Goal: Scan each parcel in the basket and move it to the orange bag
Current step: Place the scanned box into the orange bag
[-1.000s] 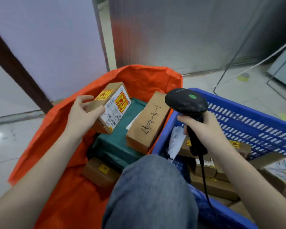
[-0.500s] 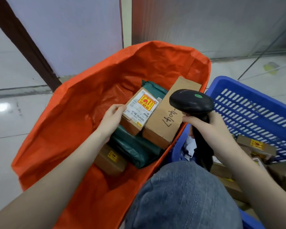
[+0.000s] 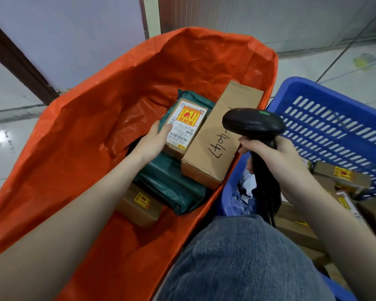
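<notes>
Inside the open orange bag [image 3: 91, 135], my left hand [image 3: 153, 142] grips a small brown parcel [image 3: 186, 124] with a white label and a yellow-red sticker. The parcel rests on a dark green poly mailer [image 3: 172, 183], beside a long cardboard box [image 3: 220, 137] with handwriting on it. A second small box [image 3: 139, 205] lies lower in the bag. My right hand [image 3: 276, 155] is closed around the handle of a black barcode scanner [image 3: 252, 122], held over the blue basket's [image 3: 334, 118] near corner. Several brown parcels [image 3: 343, 177] lie in the basket.
My knee in blue jeans [image 3: 243, 257] sits between bag and basket at the bottom. The scanner's cable [image 3: 267, 203] drops into the basket. A pale wall and dark door frame [image 3: 20, 61] stand behind the bag; glossy tiled floor [image 3: 7, 109] lies to the left.
My left hand has carried the labelled parcel from the bag's rim down into the bag, onto the green mailer. The view has swung left toward the bag; the scanner hand has stayed put.
</notes>
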Demonstrator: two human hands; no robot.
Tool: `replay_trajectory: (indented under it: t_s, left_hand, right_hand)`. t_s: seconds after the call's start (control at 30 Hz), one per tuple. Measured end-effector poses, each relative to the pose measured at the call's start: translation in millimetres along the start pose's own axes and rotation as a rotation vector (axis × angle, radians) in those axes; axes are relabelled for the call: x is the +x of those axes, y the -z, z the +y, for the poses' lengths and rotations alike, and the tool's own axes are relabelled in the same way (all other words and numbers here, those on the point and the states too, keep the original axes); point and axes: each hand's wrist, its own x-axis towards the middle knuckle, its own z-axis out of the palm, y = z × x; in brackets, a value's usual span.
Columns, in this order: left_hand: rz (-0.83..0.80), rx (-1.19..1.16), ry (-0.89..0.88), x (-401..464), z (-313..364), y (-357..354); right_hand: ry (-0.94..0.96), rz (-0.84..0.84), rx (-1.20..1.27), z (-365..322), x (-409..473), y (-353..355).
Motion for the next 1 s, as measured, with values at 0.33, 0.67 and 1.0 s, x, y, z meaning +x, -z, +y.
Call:
replay_trajectory:
  t_s: [0.33, 0.67, 1.0]
  left_hand:
    - [-0.007, 0.087, -0.377, -51.6, 102.8, -12.8]
    - [-0.175, 0.129, -0.644, -123.0, 211.8, -105.6]
    - [-0.426, 0.289, -0.729, -153.3, 242.4, -256.3]
  right_hand:
    - [0.044, 0.084, 0.049, -23.5, -27.3, 37.4]
    - [0.084, 0.352, -0.004, -24.4, -95.7, 158.8]
    - [0.047, 0.598, 0.089, 33.7, -155.3, 302.5]
